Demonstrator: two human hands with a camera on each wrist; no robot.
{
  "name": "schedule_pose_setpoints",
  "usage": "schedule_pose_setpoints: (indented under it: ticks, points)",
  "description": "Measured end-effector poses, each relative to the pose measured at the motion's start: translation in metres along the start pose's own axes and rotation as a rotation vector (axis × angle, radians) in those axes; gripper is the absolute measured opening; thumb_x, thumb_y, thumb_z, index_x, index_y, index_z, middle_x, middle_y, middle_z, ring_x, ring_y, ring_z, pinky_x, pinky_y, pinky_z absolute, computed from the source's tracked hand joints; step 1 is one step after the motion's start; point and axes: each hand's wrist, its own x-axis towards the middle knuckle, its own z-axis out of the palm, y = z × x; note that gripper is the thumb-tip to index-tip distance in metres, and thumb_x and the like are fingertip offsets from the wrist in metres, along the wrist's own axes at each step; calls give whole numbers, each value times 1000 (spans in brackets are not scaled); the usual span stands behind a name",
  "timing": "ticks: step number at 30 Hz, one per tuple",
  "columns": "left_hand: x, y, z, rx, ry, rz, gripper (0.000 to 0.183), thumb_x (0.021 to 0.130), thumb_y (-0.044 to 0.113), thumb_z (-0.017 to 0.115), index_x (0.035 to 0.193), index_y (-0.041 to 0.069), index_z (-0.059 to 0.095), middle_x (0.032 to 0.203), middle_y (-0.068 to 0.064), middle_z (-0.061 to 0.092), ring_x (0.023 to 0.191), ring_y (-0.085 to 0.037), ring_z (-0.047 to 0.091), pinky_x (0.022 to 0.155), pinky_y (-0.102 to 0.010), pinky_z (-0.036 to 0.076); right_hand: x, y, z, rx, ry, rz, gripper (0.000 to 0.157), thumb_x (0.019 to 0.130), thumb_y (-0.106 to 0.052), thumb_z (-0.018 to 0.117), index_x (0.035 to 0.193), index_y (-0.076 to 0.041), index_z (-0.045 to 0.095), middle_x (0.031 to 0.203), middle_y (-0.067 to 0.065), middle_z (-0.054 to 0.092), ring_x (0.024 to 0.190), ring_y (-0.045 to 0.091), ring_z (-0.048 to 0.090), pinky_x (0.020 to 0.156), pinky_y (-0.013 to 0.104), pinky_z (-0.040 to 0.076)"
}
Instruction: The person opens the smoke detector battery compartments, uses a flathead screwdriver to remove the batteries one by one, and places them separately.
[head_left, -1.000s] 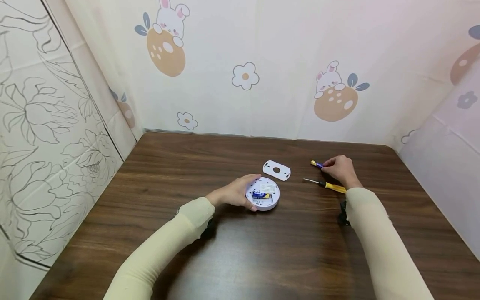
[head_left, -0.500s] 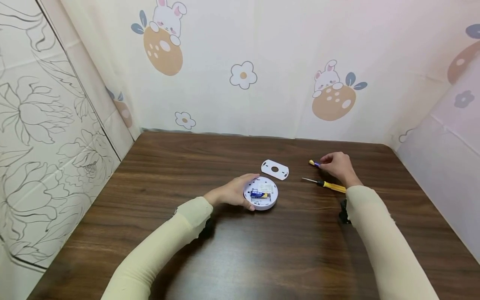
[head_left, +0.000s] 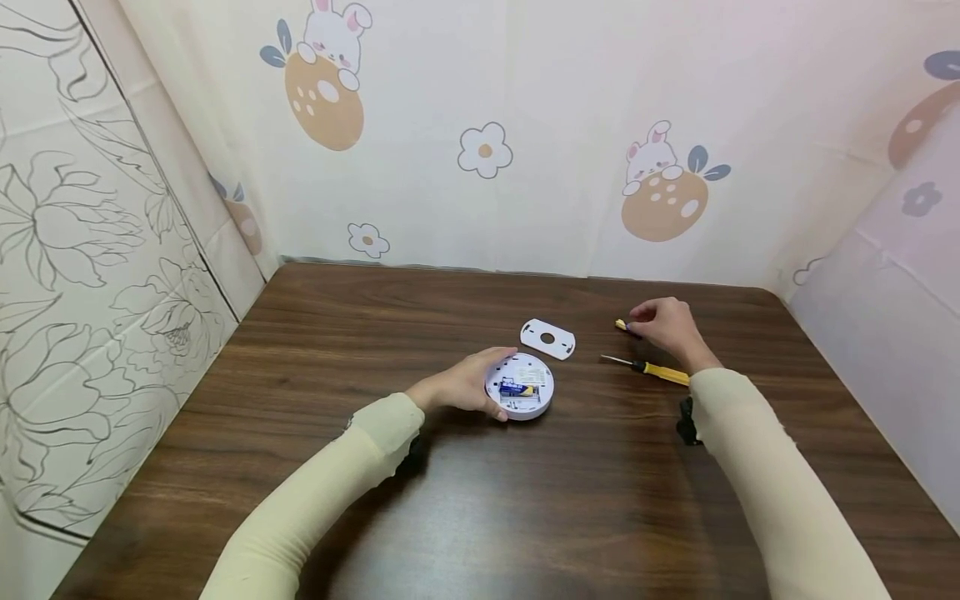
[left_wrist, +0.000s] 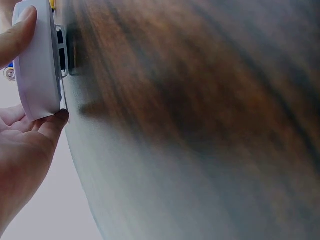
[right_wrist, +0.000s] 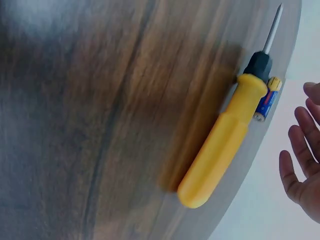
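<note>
My left hand (head_left: 465,384) holds a round white smoke alarm (head_left: 542,400) by its left side, thumb at the near edge and fingers at the far edge. A blue and yellow battery (head_left: 516,389) sits in the alarm's open compartment. The left wrist view shows the alarm's body (left_wrist: 39,70) edge-on between thumb and fingers. My right hand (head_left: 671,327) hovers by a loose battery (head_left: 621,324), partly covering it in the head view. In the right wrist view the fingers are loosely bent and apart from that battery (right_wrist: 267,100), which lies beyond the screwdriver.
A yellow-handled screwdriver (head_left: 663,374) lies in front of the right hand, its shaft pointing left. Behind the alarm is a white mounting plate (head_left: 548,339) with a centre hole. The brown wooden table (head_left: 525,517) ends at a patterned curtain (head_left: 420,125).
My right hand has shifted slightly left and away, covering more of the loose battery. The left hand keeps its hold on the smoke alarm. The head view has shifted a little.
</note>
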Motion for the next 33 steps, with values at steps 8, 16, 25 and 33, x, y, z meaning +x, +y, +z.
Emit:
schedule_pose_setpoints:
  ticks: [8, 16, 25, 33]
  points:
    - [0, -1, 1, 2, 8, 18, 104, 64, 12, 89, 147, -1, 28, 149, -14, 33, 135, -25, 32, 111, -36, 23, 0, -13, 6, 26, -2, -36, 26, 90, -9, 64, 106, 11, 66, 98, 24, 65, 86, 34, 60, 76, 47, 50]
    - [-1, 0, 1, 35, 20, 57, 104, 63, 11, 89, 146, -4, 28, 147, -18, 35, 134, -27, 33, 111, -35, 23, -1, -20, 12, 32, -14, -58, 26, 88, -10, 66, 106, 9, 67, 99, 22, 63, 85, 32, 56, 74, 44, 48]
    - [0, -2, 2, 39, 21, 54, 104, 63, 12, 89, 146, -4, 28, 147, -18, 35, 134, -27, 33, 111, -36, 23, 0, -34, 20, 33, -23, -123, 22, 85, -8, 69, 101, 7, 69, 96, 20, 66, 83, 29, 57, 73, 42, 48]
    - [0, 0, 2, 40, 18, 59, 104, 63, 12, 89, 146, -5, 29, 147, -18, 35, 134, -27, 33, 111, -35, 23, -3, -53, 30, 60, -35, -157, 21, 83, -7, 71, 100, 5, 70, 94, 17, 67, 81, 26, 58, 73, 39, 49]
